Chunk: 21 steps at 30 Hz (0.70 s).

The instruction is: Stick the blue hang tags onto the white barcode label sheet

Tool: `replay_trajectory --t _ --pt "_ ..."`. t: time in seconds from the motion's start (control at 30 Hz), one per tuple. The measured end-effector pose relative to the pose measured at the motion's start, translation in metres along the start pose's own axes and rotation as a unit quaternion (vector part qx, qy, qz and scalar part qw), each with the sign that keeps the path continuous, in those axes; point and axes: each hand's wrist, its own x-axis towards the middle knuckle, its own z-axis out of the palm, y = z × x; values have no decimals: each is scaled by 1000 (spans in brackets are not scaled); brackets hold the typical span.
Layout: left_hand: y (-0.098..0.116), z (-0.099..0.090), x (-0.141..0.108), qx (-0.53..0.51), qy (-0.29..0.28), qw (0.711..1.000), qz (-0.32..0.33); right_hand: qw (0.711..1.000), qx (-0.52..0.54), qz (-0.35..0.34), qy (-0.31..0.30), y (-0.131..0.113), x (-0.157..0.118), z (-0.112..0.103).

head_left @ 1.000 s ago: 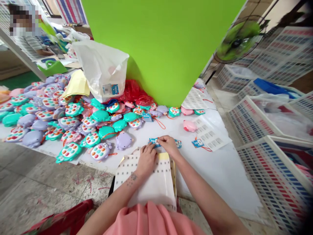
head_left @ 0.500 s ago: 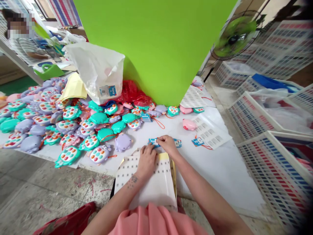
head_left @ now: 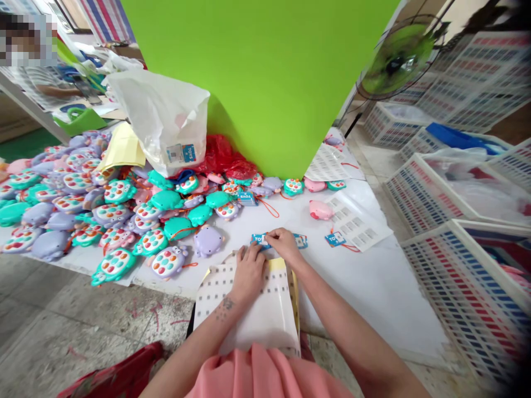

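Blue printed cards (head_left: 301, 241) marked TOYS lie on the white table surface (head_left: 352, 298) in front of me. My right hand (head_left: 282, 243) pinches a small white sticker at the left card's face. Beside it, my left hand (head_left: 249, 270) rests with its fingers apart, fingertips at the card's lower left edge and palm over a sheet of small printed stickers (head_left: 219, 293). That sheet lies at the table's front edge, over my lap. A purple toy (head_left: 208, 241) sits left of my hands.
Teal, purple and pink toys (head_left: 116, 215) are heaped on the left. A white plastic bag (head_left: 166, 116) leans by a green panel (head_left: 257, 72). Another label sheet (head_left: 357, 224) lies right, near a pink toy (head_left: 321, 210). White crates (head_left: 464, 276) stand right; a person sits far left.
My hands stay almost where they were, at the card and the sticker sheet. The whole view has shifted very slightly.
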Motion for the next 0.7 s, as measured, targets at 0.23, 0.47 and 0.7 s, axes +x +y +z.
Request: replay_trajectory --t 0.23,0.47,0.7 --pt "0 1 0 5 0 1000 0 1000 -9 -5 2 -5 -1 -2" --pt "0 1 0 19 -3 1000 7 1000 -23 -9 0 -12 -5 -5" --pt "0 2 1 28 -4 1000 7 998 -60 -23 13 -8 -7 -2"
